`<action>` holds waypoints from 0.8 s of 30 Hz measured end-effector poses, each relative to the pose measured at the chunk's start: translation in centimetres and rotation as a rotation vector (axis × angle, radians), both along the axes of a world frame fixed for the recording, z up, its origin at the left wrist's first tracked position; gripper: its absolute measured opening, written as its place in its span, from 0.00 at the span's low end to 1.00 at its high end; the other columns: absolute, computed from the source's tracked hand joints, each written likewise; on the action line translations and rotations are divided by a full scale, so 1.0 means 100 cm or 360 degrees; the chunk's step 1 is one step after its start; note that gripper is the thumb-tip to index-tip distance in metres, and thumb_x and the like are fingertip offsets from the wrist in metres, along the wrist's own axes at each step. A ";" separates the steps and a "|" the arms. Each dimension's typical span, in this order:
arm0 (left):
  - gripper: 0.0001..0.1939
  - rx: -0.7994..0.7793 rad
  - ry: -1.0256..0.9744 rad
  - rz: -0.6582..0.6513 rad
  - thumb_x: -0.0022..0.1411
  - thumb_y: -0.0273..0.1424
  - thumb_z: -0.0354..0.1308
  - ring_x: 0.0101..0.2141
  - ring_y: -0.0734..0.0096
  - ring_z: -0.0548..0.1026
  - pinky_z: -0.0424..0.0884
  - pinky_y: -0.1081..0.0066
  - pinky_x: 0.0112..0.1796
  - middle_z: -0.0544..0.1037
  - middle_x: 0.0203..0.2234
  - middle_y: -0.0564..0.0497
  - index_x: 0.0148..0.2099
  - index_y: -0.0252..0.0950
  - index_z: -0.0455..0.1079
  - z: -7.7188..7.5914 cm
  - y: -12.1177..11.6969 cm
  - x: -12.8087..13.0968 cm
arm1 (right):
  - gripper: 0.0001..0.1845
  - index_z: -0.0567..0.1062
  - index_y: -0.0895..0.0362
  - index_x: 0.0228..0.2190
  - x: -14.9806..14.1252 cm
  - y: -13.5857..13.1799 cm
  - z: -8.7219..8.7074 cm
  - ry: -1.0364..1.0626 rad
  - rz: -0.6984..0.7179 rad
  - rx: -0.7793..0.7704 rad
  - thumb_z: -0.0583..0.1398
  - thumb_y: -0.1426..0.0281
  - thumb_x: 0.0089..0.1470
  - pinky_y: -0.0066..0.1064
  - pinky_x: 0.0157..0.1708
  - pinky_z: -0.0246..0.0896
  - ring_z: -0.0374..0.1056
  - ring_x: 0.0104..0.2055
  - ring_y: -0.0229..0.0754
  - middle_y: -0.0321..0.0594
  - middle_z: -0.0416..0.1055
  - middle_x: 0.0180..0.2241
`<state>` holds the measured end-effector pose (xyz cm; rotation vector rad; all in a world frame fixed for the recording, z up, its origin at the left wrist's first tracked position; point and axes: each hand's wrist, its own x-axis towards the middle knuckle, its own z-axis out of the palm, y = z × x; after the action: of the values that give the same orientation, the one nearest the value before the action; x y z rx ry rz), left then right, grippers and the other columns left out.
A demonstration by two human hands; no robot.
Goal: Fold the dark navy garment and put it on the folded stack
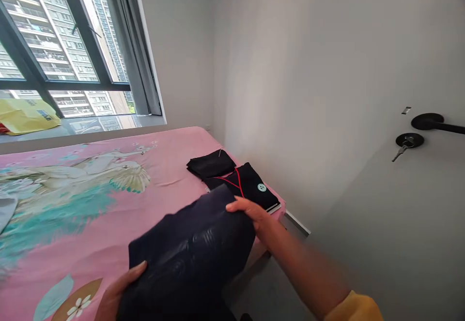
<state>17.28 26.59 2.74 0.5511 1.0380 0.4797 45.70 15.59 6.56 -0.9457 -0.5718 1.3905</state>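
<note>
A folded dark navy garment (189,258) is held above the near edge of the bed. My left hand (114,294) grips its lower left corner, thumb on top. My right hand (254,214) holds its upper right edge, fingers curled over the cloth. Just beyond it, at the bed's right corner, lie two folded black garments: one with red cord and a round badge (250,185), and a plain one (210,163) behind it.
The bed has a pink sheet (109,224) printed with birds and flowers. A grey wall runs along the right, with a door handle (432,122) and a key (403,146). A window (54,45) with a yellow bag (25,115) on its sill is at left.
</note>
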 end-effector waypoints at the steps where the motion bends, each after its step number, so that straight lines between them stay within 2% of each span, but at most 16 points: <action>1: 0.18 0.0080 -0.0030 -0.0016 0.48 0.29 0.59 0.32 0.49 0.79 0.79 0.57 0.31 0.80 0.24 0.46 0.44 0.31 0.74 0.016 0.007 0.025 | 0.18 0.72 0.60 0.37 0.023 0.002 0.018 -0.0064 -0.0034 0.0056 0.63 0.73 0.38 0.28 0.32 0.67 0.71 0.28 0.38 0.38 0.75 0.28; 4: 0.15 0.0349 -0.0206 -0.0086 0.50 0.29 0.57 0.33 0.51 0.79 0.78 0.58 0.33 0.80 0.26 0.46 0.41 0.31 0.74 0.056 0.025 0.105 | 0.17 0.72 0.60 0.39 0.095 0.008 0.061 -0.0247 -0.0135 0.0181 0.61 0.71 0.43 0.32 0.33 0.69 0.71 0.30 0.40 0.39 0.75 0.29; 6: 0.13 0.0483 -0.0313 -0.0181 0.51 0.29 0.56 0.34 0.53 0.79 0.77 0.60 0.34 0.80 0.27 0.46 0.40 0.31 0.73 0.062 0.031 0.156 | 0.16 0.71 0.60 0.39 0.143 0.012 0.068 -0.0352 -0.0190 0.0204 0.60 0.72 0.45 0.34 0.35 0.69 0.72 0.32 0.41 0.38 0.74 0.30; 8: 0.10 0.0517 -0.0340 -0.0287 0.52 0.28 0.56 0.33 0.58 0.78 0.76 0.63 0.34 0.80 0.28 0.46 0.38 0.32 0.72 0.048 0.033 0.201 | 0.15 0.71 0.59 0.38 0.185 0.014 0.051 -0.0458 -0.0272 0.0054 0.61 0.72 0.45 0.34 0.37 0.69 0.72 0.34 0.41 0.38 0.75 0.31; 11: 0.04 0.0367 -0.0165 -0.0413 0.55 0.29 0.56 0.24 0.71 0.75 0.73 0.71 0.26 0.76 0.24 0.51 0.33 0.34 0.68 -0.002 0.027 0.244 | 0.13 0.73 0.60 0.34 0.228 0.009 -0.008 -0.0576 -0.0391 -0.0423 0.64 0.69 0.44 0.32 0.31 0.69 0.72 0.30 0.41 0.41 0.75 0.28; 14: 0.12 0.0272 0.0009 -0.0544 0.53 0.38 0.61 0.20 0.76 0.70 0.71 0.72 0.24 0.68 0.20 0.57 0.31 0.37 0.63 -0.048 0.018 0.253 | 0.16 0.73 0.61 0.30 0.248 -0.007 -0.071 -0.0590 -0.0423 -0.0686 0.65 0.62 0.43 0.29 0.24 0.66 0.69 0.25 0.38 0.43 0.74 0.24; 15: 0.15 0.0304 0.0036 -0.0597 0.52 0.41 0.62 0.20 0.76 0.70 0.72 0.71 0.24 0.66 0.20 0.59 0.32 0.38 0.62 -0.057 0.016 0.250 | 0.18 0.73 0.61 0.30 0.252 -0.013 -0.087 -0.0593 -0.0438 -0.0732 0.65 0.59 0.43 0.27 0.22 0.64 0.68 0.23 0.37 0.41 0.74 0.23; 17: 0.19 0.0417 0.0093 -0.0732 0.49 0.45 0.64 0.22 0.75 0.71 0.70 0.73 0.22 0.66 0.22 0.58 0.34 0.39 0.62 -0.065 0.014 0.245 | 0.21 0.74 0.59 0.32 0.256 -0.022 -0.107 -0.0612 -0.0473 -0.0789 0.64 0.54 0.43 0.25 0.19 0.60 0.65 0.21 0.35 0.38 0.72 0.22; 19: 0.22 0.0513 0.0189 -0.0899 0.48 0.47 0.63 0.23 0.74 0.73 0.64 0.77 0.18 0.69 0.24 0.56 0.37 0.38 0.63 -0.062 0.013 0.242 | 0.22 0.74 0.58 0.32 0.258 -0.026 -0.114 -0.0659 -0.0504 -0.0808 0.63 0.52 0.43 0.23 0.16 0.55 0.61 0.19 0.33 0.35 0.70 0.20; 21: 0.25 0.0590 0.0285 -0.1019 0.47 0.48 0.63 0.23 0.72 0.74 0.59 0.79 0.16 0.71 0.24 0.54 0.42 0.38 0.64 -0.055 0.012 0.244 | 0.22 0.74 0.58 0.30 0.259 -0.026 -0.113 -0.0735 -0.0538 -0.0820 0.63 0.52 0.43 0.21 0.13 0.48 0.58 0.17 0.31 0.33 0.67 0.18; 24: 0.27 0.0730 0.0341 -0.0992 0.44 0.45 0.65 0.18 0.75 0.70 0.55 0.79 0.15 0.69 0.19 0.57 0.44 0.37 0.64 -0.048 0.010 0.247 | 0.20 0.71 0.58 0.26 0.256 -0.024 -0.105 -0.0871 -0.0621 -0.0833 0.64 0.54 0.42 0.21 0.12 0.39 0.53 0.14 0.29 0.31 0.63 0.15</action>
<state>41.93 27.56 -2.09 1.3071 0.8951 0.0963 71.26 13.21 -3.97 -1.7869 -0.3901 0.9294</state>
